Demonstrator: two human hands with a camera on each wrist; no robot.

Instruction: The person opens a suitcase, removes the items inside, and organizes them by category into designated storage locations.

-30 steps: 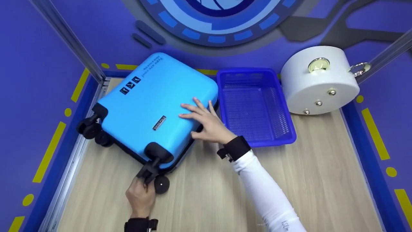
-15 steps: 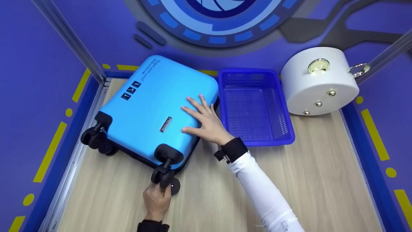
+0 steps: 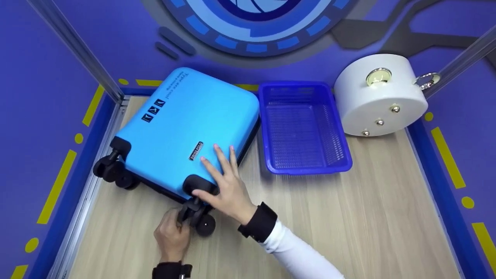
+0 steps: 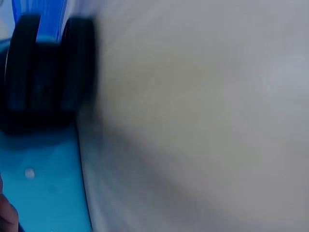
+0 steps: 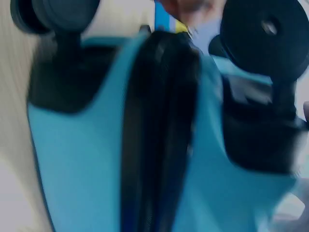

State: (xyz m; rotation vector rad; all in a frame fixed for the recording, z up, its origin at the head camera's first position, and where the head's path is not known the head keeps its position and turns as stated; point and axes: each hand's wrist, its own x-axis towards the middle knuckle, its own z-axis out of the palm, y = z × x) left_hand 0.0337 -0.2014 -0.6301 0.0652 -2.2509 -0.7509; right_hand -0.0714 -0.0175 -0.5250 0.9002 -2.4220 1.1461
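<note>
A bright blue hard-shell suitcase point(image 3: 186, 112) lies tilted on the floor, its black wheels toward the near left. My right hand point(image 3: 228, 190) lies with spread fingers across its near corner, the thumb over the black wheel mount. At the near end, my left hand point(image 3: 172, 236) has bent fingers right beside the near caster wheel point(image 3: 205, 224); their tips are hidden, so I cannot tell whether they grip. In the left wrist view, a fingertip point(image 4: 7, 212) shows against the blue shell. The right wrist view shows the suitcase's black middle seam point(image 5: 157, 130) between two wheels.
A blue plastic basket point(image 3: 273, 168) stands just right of the suitcase. Farther right, a round white case point(image 3: 381, 91) with metal studs leans by the back wall. A metal rail point(image 3: 77, 221) runs along the left wall, near the far wheels point(image 3: 112, 170).
My right hand has slid from the suitcase's right side down to its near corner. The suitcase's near end has shifted right, and my left hand has moved left from the wheel it held.
</note>
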